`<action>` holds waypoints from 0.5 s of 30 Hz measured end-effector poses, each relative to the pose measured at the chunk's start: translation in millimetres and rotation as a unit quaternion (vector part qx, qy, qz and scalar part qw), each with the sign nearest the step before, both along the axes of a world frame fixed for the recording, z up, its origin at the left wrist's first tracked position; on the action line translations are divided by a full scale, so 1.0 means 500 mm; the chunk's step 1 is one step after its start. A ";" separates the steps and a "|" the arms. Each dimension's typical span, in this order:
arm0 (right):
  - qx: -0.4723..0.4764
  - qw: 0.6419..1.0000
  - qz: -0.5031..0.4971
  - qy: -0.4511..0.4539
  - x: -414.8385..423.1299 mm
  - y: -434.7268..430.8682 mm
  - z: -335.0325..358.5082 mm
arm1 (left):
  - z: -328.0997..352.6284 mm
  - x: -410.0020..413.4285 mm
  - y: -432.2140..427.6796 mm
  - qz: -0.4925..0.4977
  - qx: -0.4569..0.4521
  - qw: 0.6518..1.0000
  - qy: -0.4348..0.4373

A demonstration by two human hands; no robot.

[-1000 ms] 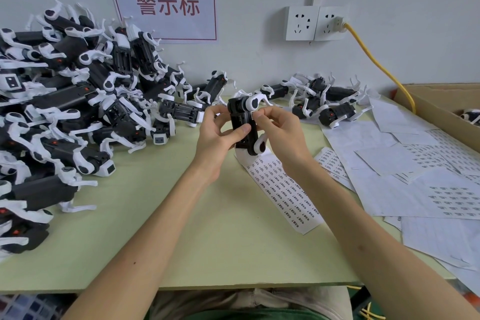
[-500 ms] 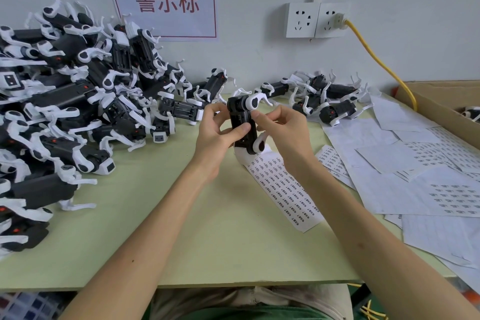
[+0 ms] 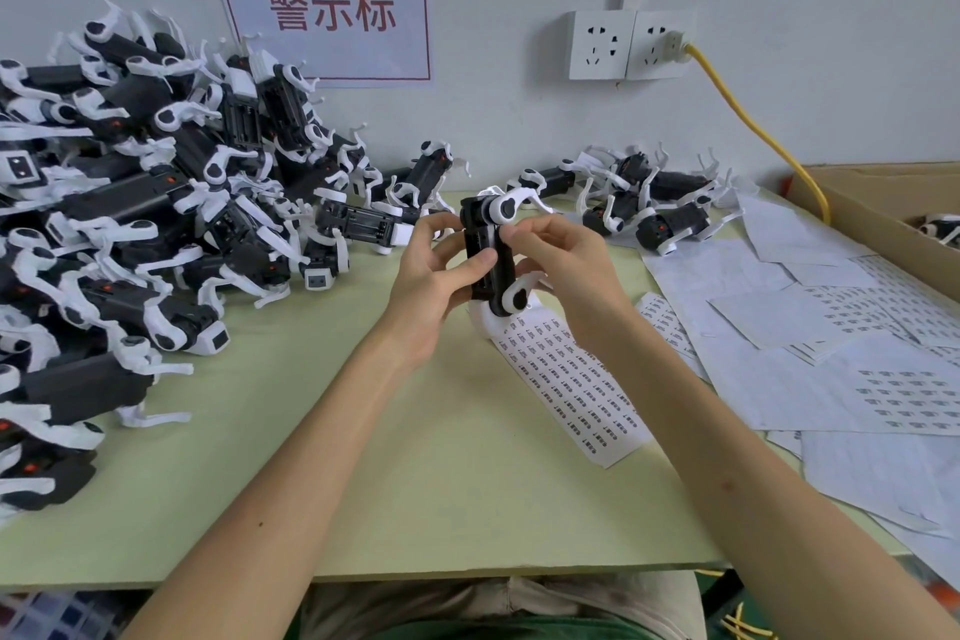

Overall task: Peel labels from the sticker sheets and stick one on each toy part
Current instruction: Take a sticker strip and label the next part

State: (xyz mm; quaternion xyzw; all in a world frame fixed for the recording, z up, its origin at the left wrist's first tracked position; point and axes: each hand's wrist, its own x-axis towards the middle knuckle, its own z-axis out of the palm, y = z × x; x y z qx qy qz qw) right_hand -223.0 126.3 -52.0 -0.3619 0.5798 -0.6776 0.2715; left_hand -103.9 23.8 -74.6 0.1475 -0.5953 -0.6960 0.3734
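Head view: the left hand point(image 3: 428, 278) grips a black-and-white toy part point(image 3: 487, 257) upright above the worktop point(image 3: 363, 483), thumb across its front. The right hand point(image 3: 563, 265) pinches the same part's upper side with curled fingertips. A sticker strip point(image 3: 569, 392) lies just beneath both hands. A pile of toy parts point(image 3: 156, 203) sits left of the left hand, and loose sheets point(image 3: 831, 359) lie right of the right hand.
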 end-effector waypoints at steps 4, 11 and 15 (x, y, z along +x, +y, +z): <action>0.014 1.000 0.013 -0.022 -0.003 0.001 0.000 | 0.000 0.002 0.000 0.000 -0.030 1.000 -0.006; 0.023 0.997 0.029 -0.073 -0.003 -0.001 -0.004 | -0.003 -0.001 0.003 0.016 -0.046 0.999 -0.019; 0.021 0.996 0.039 -0.072 -0.008 -0.001 -0.004 | -0.002 -0.002 0.000 0.020 -0.025 0.999 -0.023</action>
